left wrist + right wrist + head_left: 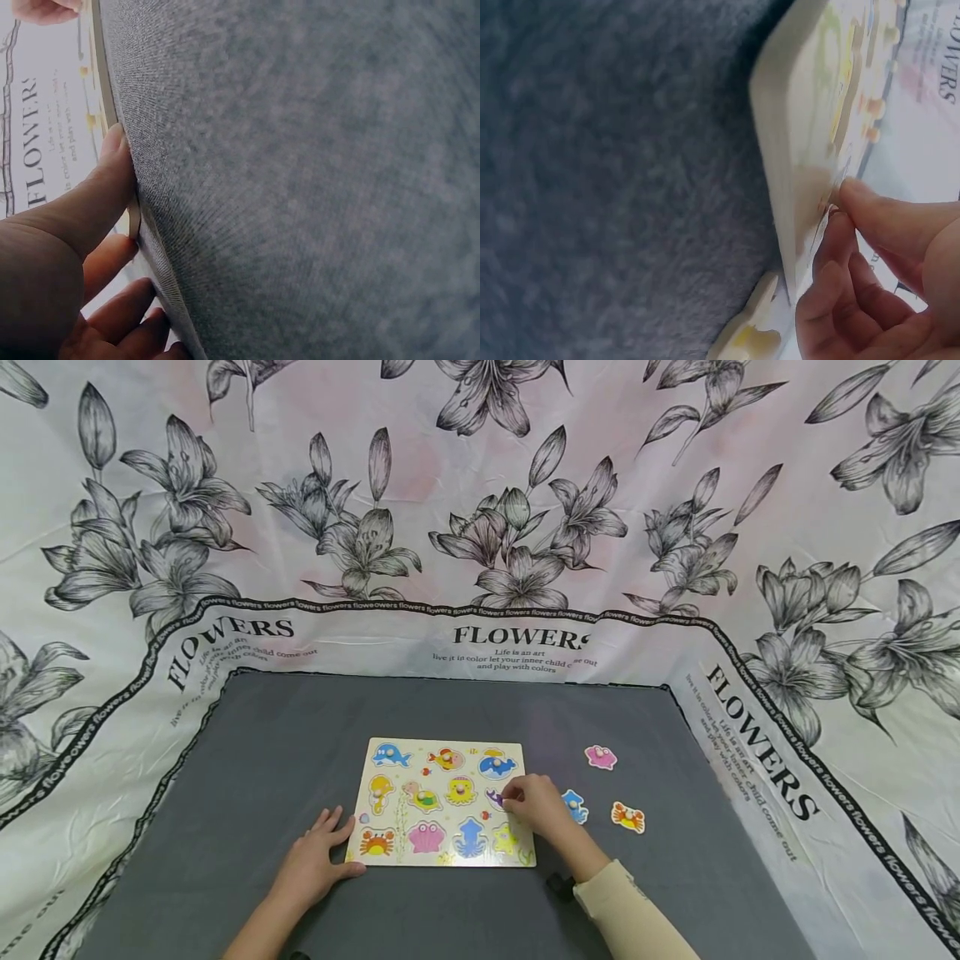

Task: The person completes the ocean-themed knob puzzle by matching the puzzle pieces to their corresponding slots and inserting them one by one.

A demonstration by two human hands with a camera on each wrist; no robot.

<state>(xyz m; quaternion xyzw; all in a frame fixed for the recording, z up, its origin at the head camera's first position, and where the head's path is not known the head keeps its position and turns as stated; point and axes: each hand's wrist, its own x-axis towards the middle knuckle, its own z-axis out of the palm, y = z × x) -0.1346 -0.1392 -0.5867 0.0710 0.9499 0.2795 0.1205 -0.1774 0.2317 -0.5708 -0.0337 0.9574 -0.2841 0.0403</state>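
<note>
A pale wooden peg puzzle board (412, 856) with colourful sea animals lies flat on the grey cloth. My left hand (311, 860) holds its near left corner, thumb along the near edge and fingers by the left edge. At the board's right side, my right hand (536, 806) pinches a purple sea-animal piece (493, 797) between thumb and index finger, close over the board; the fingers hide most of it. A blue squid piece (576, 807) lies beside that hand, partly covered by it. In the right wrist view, the fingertips (847, 196) meet right at the board's surface.
Right of the board lie a pink shell piece (601, 757) and an orange crab piece (627, 817). Knobbed pieces such as a yellow octopus (461, 790) sit on the board. A white floral cloth (375, 639) borders the grey surface.
</note>
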